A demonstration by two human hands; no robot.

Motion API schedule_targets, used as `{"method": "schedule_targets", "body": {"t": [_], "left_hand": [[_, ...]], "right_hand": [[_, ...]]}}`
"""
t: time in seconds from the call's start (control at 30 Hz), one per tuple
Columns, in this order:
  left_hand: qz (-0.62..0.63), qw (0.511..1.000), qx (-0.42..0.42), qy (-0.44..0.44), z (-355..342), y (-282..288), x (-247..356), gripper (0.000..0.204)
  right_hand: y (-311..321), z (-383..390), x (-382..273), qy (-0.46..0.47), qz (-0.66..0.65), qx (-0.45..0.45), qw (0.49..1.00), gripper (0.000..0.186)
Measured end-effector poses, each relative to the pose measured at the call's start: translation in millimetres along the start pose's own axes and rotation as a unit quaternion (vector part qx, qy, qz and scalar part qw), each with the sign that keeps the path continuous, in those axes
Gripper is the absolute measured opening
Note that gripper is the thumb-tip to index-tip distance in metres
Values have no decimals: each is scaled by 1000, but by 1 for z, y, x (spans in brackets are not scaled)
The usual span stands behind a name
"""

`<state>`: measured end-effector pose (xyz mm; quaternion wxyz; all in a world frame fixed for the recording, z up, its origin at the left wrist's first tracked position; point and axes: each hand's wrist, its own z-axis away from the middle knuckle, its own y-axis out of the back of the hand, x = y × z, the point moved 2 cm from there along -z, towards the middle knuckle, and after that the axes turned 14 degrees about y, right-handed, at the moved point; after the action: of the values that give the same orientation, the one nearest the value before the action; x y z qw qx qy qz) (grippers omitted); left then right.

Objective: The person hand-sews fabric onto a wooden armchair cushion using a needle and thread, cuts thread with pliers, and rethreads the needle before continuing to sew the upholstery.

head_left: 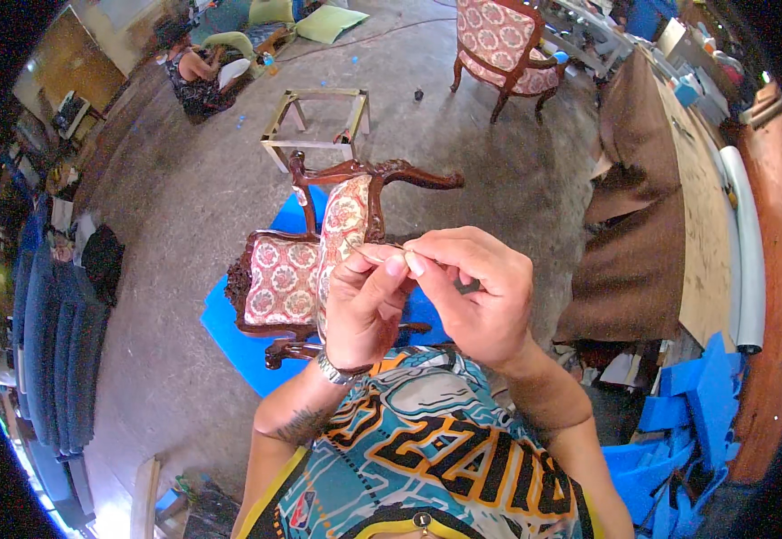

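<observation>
Left hand [364,301] and right hand [481,278] pinched a thin, brownish sliver [394,245], material unclear, between narrowed fingers [417,264], presumably for precision.

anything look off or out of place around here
Yes: the patterned chair in front lies tipped over on a blue sheet, one leg jutting sideways, while a similar chair at upper right stands upright.
</observation>
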<state>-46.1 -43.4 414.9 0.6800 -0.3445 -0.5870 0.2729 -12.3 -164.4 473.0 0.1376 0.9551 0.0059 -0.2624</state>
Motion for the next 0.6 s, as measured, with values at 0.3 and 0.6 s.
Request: {"method": "schedule_targets", "body": {"t": [0.3,0.6], "left_hand": [[-250,957,106,-104,5,-8,2,6],[-548,769,9,-329,-4,4,-1,9]], "right_hand": [[-11,27,22,-190,-211,56,957,6],[-9,46,56,-341,-327,195,860,9]]}}
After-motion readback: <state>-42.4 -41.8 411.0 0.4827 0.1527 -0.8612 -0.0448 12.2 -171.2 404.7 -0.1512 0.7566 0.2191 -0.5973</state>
